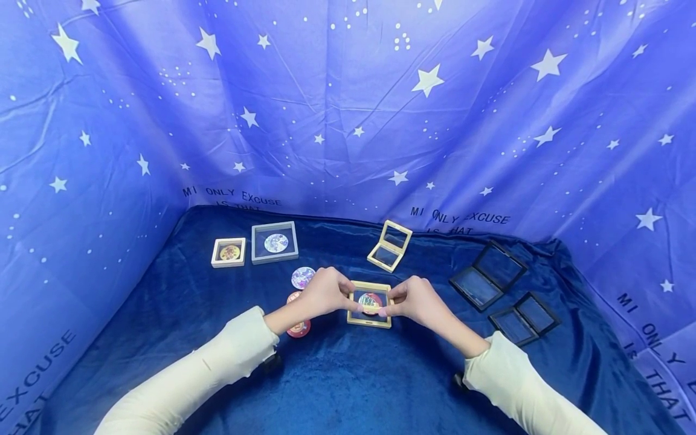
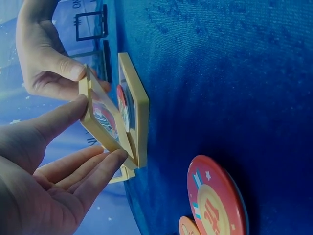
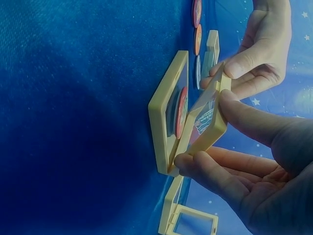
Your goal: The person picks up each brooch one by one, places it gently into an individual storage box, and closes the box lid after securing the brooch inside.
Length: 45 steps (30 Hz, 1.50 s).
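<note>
A pale yellow hinged display frame (image 1: 370,322) lies on the blue cloth, its lid (image 2: 89,108) tilted up over the base (image 3: 161,132). On the base's clear film sits a round red badge (image 3: 182,112), visible through the lid's film. My left hand (image 1: 325,292) pinches the lid at its left side, thumb on the free edge and fingertips towards the hinge. At the right side my right hand (image 1: 420,301) pinches the lid likewise. Left of the frame lie a purple-white round badge (image 1: 302,278) and a red badge (image 1: 298,328), with another badge partly behind my left wrist.
At the back left stand a small cream frame (image 1: 228,264) and a grey frame (image 1: 275,260), each with a badge inside. A small yellow frame (image 1: 389,246) lies opened behind my hands. Two opened black frames (image 1: 477,289) are on the right. Starry curtains (image 1: 337,78) surround the cloth.
</note>
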Available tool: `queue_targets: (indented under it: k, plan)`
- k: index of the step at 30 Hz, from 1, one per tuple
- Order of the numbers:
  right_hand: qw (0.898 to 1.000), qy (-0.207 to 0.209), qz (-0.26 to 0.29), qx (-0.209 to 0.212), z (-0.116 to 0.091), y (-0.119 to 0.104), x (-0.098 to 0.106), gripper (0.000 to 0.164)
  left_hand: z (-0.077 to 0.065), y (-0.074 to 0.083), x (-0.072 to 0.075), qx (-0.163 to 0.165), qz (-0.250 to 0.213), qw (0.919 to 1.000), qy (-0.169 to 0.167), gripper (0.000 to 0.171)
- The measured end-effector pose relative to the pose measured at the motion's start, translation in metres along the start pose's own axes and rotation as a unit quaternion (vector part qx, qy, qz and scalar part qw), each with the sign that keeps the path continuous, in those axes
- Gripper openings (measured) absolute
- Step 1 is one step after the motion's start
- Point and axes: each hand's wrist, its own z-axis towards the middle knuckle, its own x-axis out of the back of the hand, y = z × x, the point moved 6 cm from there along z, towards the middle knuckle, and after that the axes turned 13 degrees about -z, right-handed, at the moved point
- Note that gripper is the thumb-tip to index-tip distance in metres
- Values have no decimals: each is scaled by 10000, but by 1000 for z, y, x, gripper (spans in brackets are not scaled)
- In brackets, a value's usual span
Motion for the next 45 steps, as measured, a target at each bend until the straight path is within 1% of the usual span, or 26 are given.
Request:
queue_targets:
  k: [2, 6, 7, 11, 16, 19, 21, 24, 27, 32, 37, 42, 45]
  plan:
    - [10000, -5, 9, 5, 0, 0, -1, 29, 0, 1, -1, -56, 19, 10000, -17, 24]
    - [10000, 22, -9, 12, -1, 0, -2, 32, -1, 2, -3, -173, 107, 9998, -56, 41]
    - [10000, 24, -9, -4, -1, 0, -2, 32, -1, 2, -3, -190, 99, 9998, -48, 42]
    - [10000, 32, -39, -56, 0, -1, -3, 33, -2, 1, -3, -156, 2, 9999, 56, 31]
    - [9998, 73, -112, -167, -1, 0, -4, 26, -4, 0, -5, -154, 5, 9998, 82, 31]
    - [9997, 140, -130, -156, -1, 0, -5, 23, -5, -2, -6, -125, 9, 9998, 165, 25]
    - [9996, 200, -137, -118, -2, -1, -5, 23, -5, -3, -6, -106, 41, 9997, 204, 32]
    - [9994, 280, -171, -82, -3, -2, -5, 21, -5, -2, -7, -226, 182, 9993, 248, 38]
    - [9991, 332, -279, -46, -3, -2, -6, 20, -6, -2, -9, -386, 364, 9983, 248, 35]
    - [9982, 420, -436, 2, -3, -1, -9, 16, -7, -3, -15, -535, 626, 9962, 285, 27]
    - [9976, 469, -515, -40, -5, -2, -15, 17, -10, -6, -20, -541, 917, 9939, 301, 27]
    - [9956, 571, -741, -4, -6, -4, -16, 17, -12, -8, -22, -521, 974, 9932, 373, 30]
    - [9940, 671, -855, 91, -7, -5, -16, 17, -12, -7, -22, -509, 991, 9930, 381, 33]
